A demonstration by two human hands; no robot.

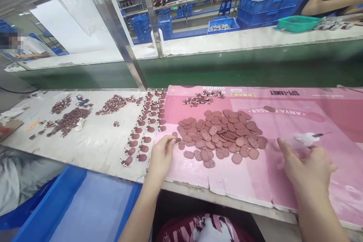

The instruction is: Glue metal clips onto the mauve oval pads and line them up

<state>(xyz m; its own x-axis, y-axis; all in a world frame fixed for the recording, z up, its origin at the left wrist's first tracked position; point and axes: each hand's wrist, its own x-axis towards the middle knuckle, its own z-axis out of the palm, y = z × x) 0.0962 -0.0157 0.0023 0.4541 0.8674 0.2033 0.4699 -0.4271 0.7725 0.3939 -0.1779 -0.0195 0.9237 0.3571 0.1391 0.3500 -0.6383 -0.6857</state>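
My left hand [163, 155] is closed in a pinch on a small brown oval piece [177, 140], at the left edge of a loose heap of similar brown oval pieces [224, 132]. Over the pink sheet to the right, my right hand [309, 166] is curled around a translucent bottle with a needle tip [302, 140], its thumb and fingers on either side. The bottle is blurred, and its thin tip points right. Left of my left hand, brown ovals with small parts attached [143, 147] stand in rows on the white tabletop.
Small dark parts lie in piles [72, 119] on the left table and at the top of the pink sheet [283, 181]. A metal post [119, 26] rises behind the table. A blue bin [76, 204] stands below left. Other people sit at far left and upper right.
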